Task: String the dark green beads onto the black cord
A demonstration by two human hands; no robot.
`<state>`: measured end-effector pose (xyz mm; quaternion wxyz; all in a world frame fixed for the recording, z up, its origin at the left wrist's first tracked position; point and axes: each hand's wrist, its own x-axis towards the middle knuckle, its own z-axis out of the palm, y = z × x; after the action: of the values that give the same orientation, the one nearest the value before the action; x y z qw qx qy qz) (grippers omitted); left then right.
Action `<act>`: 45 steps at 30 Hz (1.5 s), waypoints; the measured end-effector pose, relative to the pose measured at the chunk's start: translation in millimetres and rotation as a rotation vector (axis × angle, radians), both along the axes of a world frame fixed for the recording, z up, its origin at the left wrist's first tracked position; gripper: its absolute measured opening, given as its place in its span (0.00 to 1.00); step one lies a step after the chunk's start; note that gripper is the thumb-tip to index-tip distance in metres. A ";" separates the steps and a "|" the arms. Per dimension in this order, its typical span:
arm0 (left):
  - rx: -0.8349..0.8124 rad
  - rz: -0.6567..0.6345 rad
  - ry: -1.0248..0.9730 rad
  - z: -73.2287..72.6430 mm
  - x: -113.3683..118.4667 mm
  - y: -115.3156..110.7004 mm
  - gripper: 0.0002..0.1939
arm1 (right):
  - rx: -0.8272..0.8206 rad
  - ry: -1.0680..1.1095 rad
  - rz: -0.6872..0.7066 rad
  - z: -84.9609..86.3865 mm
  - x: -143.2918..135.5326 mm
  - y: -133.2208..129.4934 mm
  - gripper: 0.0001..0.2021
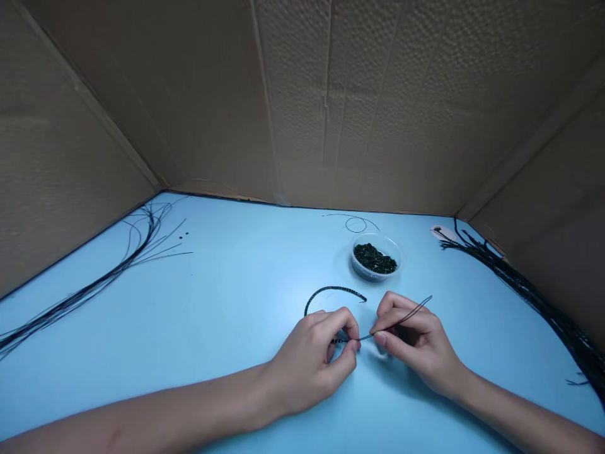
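Observation:
My left hand (319, 353) pinches a dark beaded strand (334, 288) close to where its beads give way to bare cord. The beaded part curves up behind the hand, and its far tip lies on the table. Just to the right, my right hand (416, 337) holds the thin dark cord (418, 307) between thumb and fingers. The cord's doubled end sticks out up and to the right. A short length of cord spans the small gap between both hands. Beyond them stands a clear round bowl (375, 274) with small dark beads (375, 258) in it.
A bundle of loose dark cords (118, 268) lies along the left, near a few tiny dark beads (181, 238). Finished-looking dark strands (520, 284) and a white disc (443, 232) are at right. A curled thread (355, 224) lies behind the bowl. Cardboard walls (302, 126) enclose the blue table (227, 277).

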<state>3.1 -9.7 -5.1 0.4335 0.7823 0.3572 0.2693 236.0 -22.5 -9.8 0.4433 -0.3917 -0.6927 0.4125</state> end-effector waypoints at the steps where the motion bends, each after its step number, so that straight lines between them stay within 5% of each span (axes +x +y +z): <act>1: 0.001 0.001 0.000 -0.1 -0.1 0.0 0.03 | 0.005 0.001 -0.003 -0.3 0.3 0.0 0.05; 45: -0.028 0.027 -0.038 -1.8 -0.4 1.6 0.05 | 0.008 -0.019 -0.028 2.9 0.9 -0.3 0.09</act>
<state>2.7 -8.1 -6.9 0.4476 0.7660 0.3630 0.2850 236.9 -22.8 -6.9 0.4441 -0.4034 -0.6930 0.3998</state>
